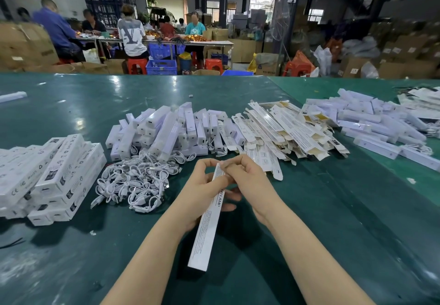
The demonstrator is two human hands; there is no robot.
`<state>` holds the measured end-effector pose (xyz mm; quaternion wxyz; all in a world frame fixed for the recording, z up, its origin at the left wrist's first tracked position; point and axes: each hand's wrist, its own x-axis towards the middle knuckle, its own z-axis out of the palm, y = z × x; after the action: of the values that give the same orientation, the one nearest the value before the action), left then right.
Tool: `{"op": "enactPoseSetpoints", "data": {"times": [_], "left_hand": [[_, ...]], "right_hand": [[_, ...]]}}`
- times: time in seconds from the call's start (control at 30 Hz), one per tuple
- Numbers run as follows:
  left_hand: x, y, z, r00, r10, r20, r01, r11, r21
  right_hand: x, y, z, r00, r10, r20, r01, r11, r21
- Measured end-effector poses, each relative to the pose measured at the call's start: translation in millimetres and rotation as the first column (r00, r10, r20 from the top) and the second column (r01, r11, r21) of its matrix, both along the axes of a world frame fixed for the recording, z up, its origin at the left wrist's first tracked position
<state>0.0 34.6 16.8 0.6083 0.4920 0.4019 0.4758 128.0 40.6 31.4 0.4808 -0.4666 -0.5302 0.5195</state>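
- One long, slim white cardboard lamp box (209,221), contents hidden, is gripped by the left hand (202,190).
- The right hand (247,181) pinches its top flap.
- Both are above the green counter (309,233).

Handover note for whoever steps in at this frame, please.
Hands: left hand grips the box near its far half; right hand pinches its far end flap.
Whether the box is filled cannot be told.
Done: closed boxes stacked at left.
Left: lamps, cables and flat cartons piled ahead on the table.
Likely next: close the flap, add the box to the stack.
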Motion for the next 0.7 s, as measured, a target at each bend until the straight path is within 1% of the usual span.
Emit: {"op": "enactPoseSetpoints", "data": {"times": [0.13,0.2,0.3,0.37,0.4,0.43,0.47,0.5,0.53,0.57,0.6,0.63,0.7], "left_hand": [[-1,1,0,0.998,0.03,0.051,-0.027,0.998,-0.052],[0,1,-1,0.998,0.02,0.062,-0.017,0.998,-0.059],[1,-1,2,0.997,0.02,0.078,-0.015,0.998,-0.065],[-1,0,3,0.994,-0.01,0.105,0.022,0.993,-0.112],[-1,0,3,0.995,-0.036,0.091,0.049,0.988,-0.145],[-2,0,2,0.997,-0.063,0.044,0.069,0.983,-0.169],[-2,-1,2,0.995,-0.092,-0.03,0.085,0.982,-0.17],[-2,-1,0,0.988,-0.116,-0.106,0.1,0.984,-0.146],[-2,-1,-1,0.978,-0.133,-0.162,0.115,0.987,-0.112],[-1,-1,-2,0.971,-0.139,-0.192,0.126,0.989,-0.081],[0,-2,-2,0.969,-0.131,-0.207,0.122,0.991,-0.057],[1,-3,-1,0.968,-0.103,-0.227,0.097,0.995,-0.037],[3,-5,3,0.949,0.007,-0.315,-0.002,1.0,0.017]], "right_hand": [[3,3,2,0.998,0.059,0.022,-0.059,0.998,-0.007],[6,4,2,0.999,0.051,0.019,-0.051,0.999,-0.005],[6,6,0,0.998,-0.018,-0.061,0.015,0.999,-0.041],[9,8,1,0.98,-0.117,-0.162,0.103,0.99,-0.093],[13,10,2,0.961,-0.186,-0.206,0.168,0.98,-0.104],[17,12,4,0.94,-0.252,-0.232,0.236,0.967,-0.094],[20,14,4,0.928,-0.302,-0.219,0.296,0.953,-0.059],[22,15,4,0.931,-0.329,-0.158,0.332,0.943,-0.008],[22,15,2,0.942,-0.328,-0.066,0.331,0.942,0.046],[21,15,0,0.954,-0.3,0.01,0.299,0.951,0.082],[20,15,-3,0.964,-0.262,0.045,0.257,0.962,0.089],[19,15,-3,0.974,-0.221,0.052,0.217,0.973,0.073],[16,15,-5,0.988,-0.153,0.032,0.152,0.987,0.049]]}}
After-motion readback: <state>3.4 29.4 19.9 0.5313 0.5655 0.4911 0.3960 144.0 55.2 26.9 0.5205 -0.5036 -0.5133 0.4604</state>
